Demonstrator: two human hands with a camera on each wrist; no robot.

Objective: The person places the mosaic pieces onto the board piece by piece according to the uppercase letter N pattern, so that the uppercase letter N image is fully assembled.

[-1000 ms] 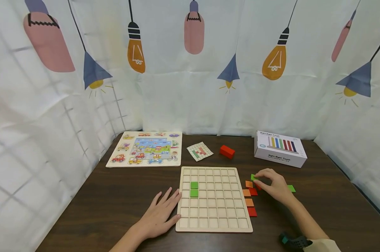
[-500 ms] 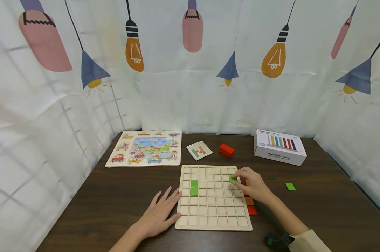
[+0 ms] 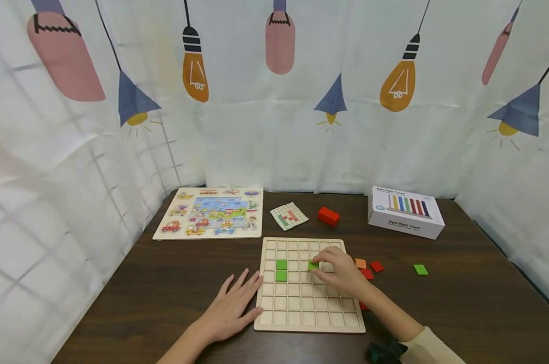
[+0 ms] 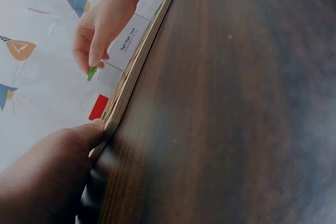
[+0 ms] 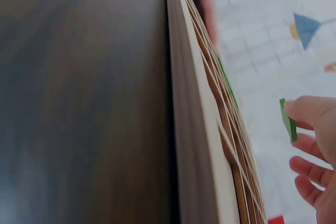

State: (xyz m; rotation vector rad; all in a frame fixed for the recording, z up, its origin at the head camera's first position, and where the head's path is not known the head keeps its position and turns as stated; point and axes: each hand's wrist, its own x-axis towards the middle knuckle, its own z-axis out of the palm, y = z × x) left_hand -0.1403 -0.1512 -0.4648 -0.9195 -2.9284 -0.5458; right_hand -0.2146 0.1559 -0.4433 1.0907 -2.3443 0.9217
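Note:
My right hand (image 3: 340,272) pinches a small green square tile (image 3: 313,265) between thumb and fingertips, above the wooden grid board (image 3: 294,304). In the right wrist view this tile (image 5: 287,120) is tilted up and apart from the board. Two more green tiles (image 3: 281,270) sit in neighbouring cells, one below the other, left of the held tile. With fingers spread, my left hand (image 3: 230,309) rests on the table, its fingertips and thumb touching the board's left edge. The left wrist view shows its thumb (image 4: 86,134) against that edge.
Right of the board lie an orange tile (image 3: 361,263), red tiles (image 3: 376,266) and a green tile (image 3: 421,270); my right arm hides others. Behind stand a vehicle picture puzzle (image 3: 210,215), a pattern card (image 3: 289,216), a red block (image 3: 329,216) and a white box (image 3: 406,215).
My right hand has carried the green tile leftward, from the loose tiles right of the board to over its upper middle. My left hand has stayed in place.

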